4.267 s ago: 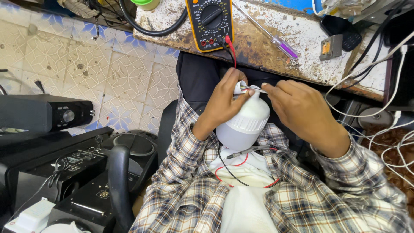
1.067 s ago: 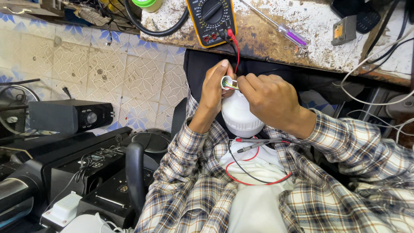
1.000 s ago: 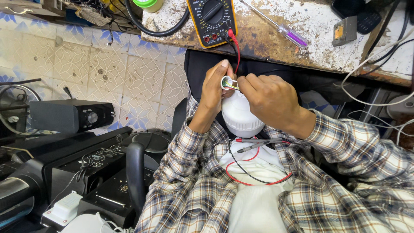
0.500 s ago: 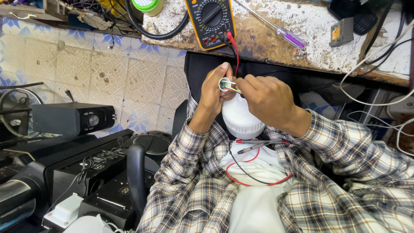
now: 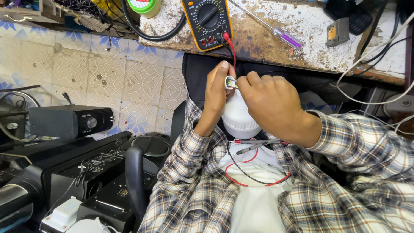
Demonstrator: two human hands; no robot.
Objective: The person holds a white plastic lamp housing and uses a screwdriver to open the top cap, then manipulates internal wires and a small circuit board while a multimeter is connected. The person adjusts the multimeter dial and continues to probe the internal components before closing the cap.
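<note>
Left hand gripping white bulb at its neck, right hand pinching the metal base — multimeter on bench above.

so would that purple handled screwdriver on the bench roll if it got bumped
Probably: the screwdriver has a slim round shaft and a rounded, translucent handle, so a nudge could roll it. It lies near the edge of the bench, whose pitted top may slow it. It looks stiff and light.
</note>
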